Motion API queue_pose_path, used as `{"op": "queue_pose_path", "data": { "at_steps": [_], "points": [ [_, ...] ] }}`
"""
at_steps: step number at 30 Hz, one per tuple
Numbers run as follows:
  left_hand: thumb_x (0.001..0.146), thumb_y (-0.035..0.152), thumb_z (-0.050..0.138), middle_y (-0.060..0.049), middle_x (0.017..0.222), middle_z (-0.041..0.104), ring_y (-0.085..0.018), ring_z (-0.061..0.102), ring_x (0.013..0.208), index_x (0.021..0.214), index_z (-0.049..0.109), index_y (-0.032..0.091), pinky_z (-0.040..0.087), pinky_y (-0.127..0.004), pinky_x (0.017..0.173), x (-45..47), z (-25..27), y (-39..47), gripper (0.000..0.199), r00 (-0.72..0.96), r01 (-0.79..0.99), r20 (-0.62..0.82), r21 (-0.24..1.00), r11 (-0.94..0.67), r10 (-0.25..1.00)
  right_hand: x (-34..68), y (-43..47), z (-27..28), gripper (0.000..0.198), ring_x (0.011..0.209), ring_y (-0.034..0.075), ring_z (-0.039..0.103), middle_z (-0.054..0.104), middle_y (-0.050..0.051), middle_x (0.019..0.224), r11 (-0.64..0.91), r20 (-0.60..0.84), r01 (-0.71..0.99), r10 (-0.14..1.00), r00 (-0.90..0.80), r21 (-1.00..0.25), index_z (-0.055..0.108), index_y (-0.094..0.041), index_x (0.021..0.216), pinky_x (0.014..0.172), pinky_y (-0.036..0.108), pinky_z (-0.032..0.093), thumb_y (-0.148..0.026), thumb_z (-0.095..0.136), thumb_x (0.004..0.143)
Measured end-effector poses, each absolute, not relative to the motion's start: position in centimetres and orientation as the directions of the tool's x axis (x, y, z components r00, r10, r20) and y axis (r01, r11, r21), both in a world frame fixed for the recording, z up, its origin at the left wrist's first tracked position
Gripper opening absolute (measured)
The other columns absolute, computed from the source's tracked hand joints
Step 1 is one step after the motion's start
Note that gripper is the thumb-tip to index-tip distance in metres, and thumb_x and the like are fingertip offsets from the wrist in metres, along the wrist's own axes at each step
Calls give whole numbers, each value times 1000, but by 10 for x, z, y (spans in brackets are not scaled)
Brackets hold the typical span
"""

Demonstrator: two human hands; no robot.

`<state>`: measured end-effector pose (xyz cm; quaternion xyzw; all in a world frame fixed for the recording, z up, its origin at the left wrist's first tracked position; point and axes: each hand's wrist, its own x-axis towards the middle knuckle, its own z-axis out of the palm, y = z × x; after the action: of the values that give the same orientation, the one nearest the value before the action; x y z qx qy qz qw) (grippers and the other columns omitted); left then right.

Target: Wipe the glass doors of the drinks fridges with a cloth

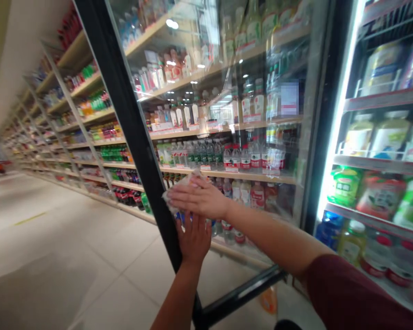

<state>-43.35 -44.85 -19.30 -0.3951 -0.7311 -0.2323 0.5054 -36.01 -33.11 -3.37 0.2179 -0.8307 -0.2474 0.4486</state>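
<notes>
A glass cooler door with a black frame stands swung open in front of me. My right hand lies flat on the glass and presses a white cloth against it, near the frame's edge. Just below it, my left hand grips the black frame with fingers spread on the door. Bottles on the aisle shelves show through the glass.
At the right the open cooler holds lit shelves of bottles and jars. Long store shelves of drinks run down the left side of a pale tiled aisle floor. An orange bottle stands on the floor below the door.
</notes>
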Motion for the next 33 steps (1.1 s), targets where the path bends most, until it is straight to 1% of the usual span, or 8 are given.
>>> {"op": "queue_pose_path", "data": {
  "at_steps": [6, 10, 12, 18, 23, 25, 30, 33],
  "points": [
    [97, 26, 62, -19, 154, 50, -33, 28, 155, 161, 33, 16, 13, -59, 130, -435, -190, -445, 71, 26, 764, 961, -196, 615, 275, -367, -322, -8, 48, 161, 17, 15, 42, 1, 164, 960, 965, 184, -174, -195, 211, 44, -27, 156, 134, 50, -4, -35, 37, 109],
    [97, 25, 65, -19, 154, 49, -31, 21, 158, 163, 29, 13, 13, -55, 131, -435, -185, -444, 76, 96, 738, 960, -246, 629, 264, -364, -318, -39, 53, 163, 17, 3, 40, -4, 165, 885, 892, 181, -383, -239, 428, 40, -28, 158, 131, 47, -17, -38, 44, 106],
    [96, 25, 65, -19, 155, 48, -32, 22, 158, 162, 30, 13, 15, -56, 130, -436, -184, -445, 76, 97, 738, 959, -248, 628, 266, -356, -307, -38, 54, 162, 16, 3, 36, -6, 167, 878, 866, 164, -382, -324, 449, 34, -33, 160, 131, 48, -16, -36, 43, 106],
    [94, 25, 68, -21, 155, 49, -37, 28, 155, 161, 33, 13, 18, -60, 127, -443, -184, -442, 77, 64, 774, 961, -219, 594, 270, -335, -262, -30, 56, 162, 23, 10, 26, 7, 171, 944, 977, 328, 34, -212, 38, 28, -23, 163, 131, 57, -1, -35, 33, 109],
    [96, 29, 65, -20, 155, 49, -38, 30, 155, 162, 30, 15, 18, -60, 125, -452, -188, -439, 76, 40, 768, 963, -201, 609, 267, -324, -247, -95, 54, 163, 15, 4, 38, -8, 166, 884, 848, 165, -346, -400, 438, 38, -36, 158, 134, 50, -9, -32, 45, 104],
    [96, 30, 65, -20, 155, 49, -39, 31, 154, 162, 32, 16, 19, -62, 124, -456, -189, -439, 75, 22, 779, 964, -183, 599, 266, -317, -236, -92, 55, 162, 13, 8, 37, -9, 166, 870, 813, 131, -378, -443, 476, 36, -38, 159, 134, 47, -8, -33, 44, 105],
    [95, 32, 65, -21, 155, 49, -40, 28, 154, 163, 30, 16, 19, -63, 123, -461, -188, -437, 77, 40, 779, 963, -197, 595, 266, -305, -204, -61, 58, 162, 23, 13, 28, 6, 171, 927, 962, 374, 121, -247, -21, 25, -26, 164, 132, 56, 7, -39, 33, 109],
    [97, 32, 63, -22, 154, 50, -39, 26, 155, 163, 28, 15, 18, -63, 124, -461, -187, -437, 77, 49, 763, 962, -210, 612, 268, -305, -200, -100, 58, 161, 26, 14, 32, 12, 169, 921, 966, 388, 126, -226, -29, 31, -21, 163, 131, 57, 5, -38, 35, 108]
  ]
}}
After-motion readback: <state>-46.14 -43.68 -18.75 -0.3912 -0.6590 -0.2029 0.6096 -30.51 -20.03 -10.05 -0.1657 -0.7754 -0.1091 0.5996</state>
